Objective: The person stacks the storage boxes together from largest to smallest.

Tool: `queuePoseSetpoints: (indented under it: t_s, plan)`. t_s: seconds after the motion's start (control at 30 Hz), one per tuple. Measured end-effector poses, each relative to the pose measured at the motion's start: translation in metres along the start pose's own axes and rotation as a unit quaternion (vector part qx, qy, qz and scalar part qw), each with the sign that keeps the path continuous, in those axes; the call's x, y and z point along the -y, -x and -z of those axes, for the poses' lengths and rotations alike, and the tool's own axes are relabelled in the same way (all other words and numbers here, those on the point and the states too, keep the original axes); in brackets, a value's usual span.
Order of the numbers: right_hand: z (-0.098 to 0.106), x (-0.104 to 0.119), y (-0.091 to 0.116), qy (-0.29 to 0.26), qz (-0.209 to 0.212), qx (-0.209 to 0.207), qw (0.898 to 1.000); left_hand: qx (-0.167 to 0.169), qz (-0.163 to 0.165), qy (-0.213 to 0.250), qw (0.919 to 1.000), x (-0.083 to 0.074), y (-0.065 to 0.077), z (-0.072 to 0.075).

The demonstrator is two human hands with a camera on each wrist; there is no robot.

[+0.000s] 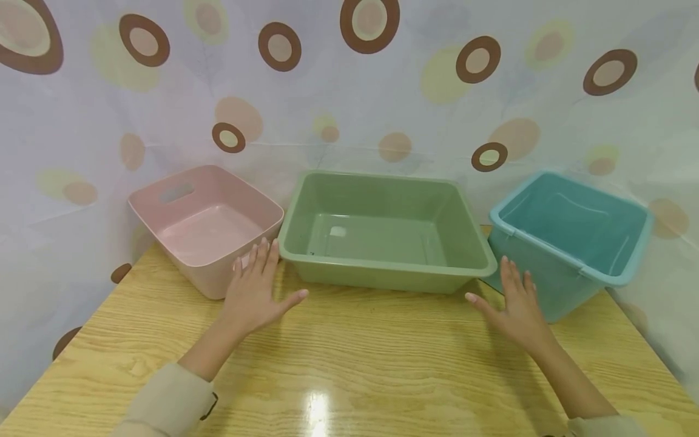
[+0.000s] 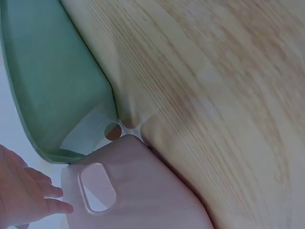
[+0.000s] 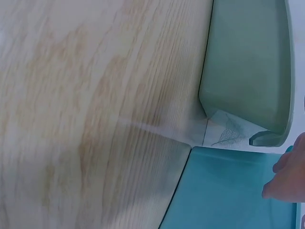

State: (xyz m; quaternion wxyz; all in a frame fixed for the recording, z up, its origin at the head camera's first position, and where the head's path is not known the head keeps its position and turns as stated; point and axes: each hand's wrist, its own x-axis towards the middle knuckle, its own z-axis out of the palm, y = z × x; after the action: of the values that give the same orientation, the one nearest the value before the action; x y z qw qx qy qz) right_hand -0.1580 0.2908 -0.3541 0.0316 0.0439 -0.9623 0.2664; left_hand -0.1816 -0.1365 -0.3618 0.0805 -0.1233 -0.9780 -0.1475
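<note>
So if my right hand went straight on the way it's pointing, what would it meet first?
Probably the turquoise bin, near its left front corner; depth is unclear, so your right hand may already touch it.

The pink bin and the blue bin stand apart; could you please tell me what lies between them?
The green basin stands between the pink bin and the blue bin in the head view.

My feed shows me a beige left sleeve (image 1: 158, 406), a thin dark loop (image 1: 210, 408) jutting from its cuff (image 1: 188, 383), and a pale right sleeve (image 1: 607, 426).
</note>
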Motion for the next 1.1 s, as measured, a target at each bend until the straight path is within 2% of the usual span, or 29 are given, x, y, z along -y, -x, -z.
queuePoseSetpoints:
  t_s: [0.3,0.4,0.63,0.93,1.1]
  plan:
    - [0.001,0.0,-0.009,-0.034,-0.004,-0.004,0.999,0.002,0.012,0.012,0.9999,-0.001,-0.005,0.001]
    - [0.003,0.003,-0.015,-0.052,-0.024,-0.003,0.998,0.002,0.016,0.017,0.9997,-0.001,-0.007,0.001]
    - [0.006,0.007,-0.024,-0.096,-0.088,0.003,0.991,0.013,0.032,0.06,0.9976,-0.004,-0.011,0.0]
    - [-0.001,0.004,-0.032,-0.141,-0.103,-0.015,0.985,0.014,0.059,0.095,0.9937,-0.006,-0.019,0.0]
    - [-0.006,0.002,-0.035,-0.148,-0.112,-0.023,0.982,-0.001,0.065,0.113,0.9914,-0.005,-0.021,-0.001]
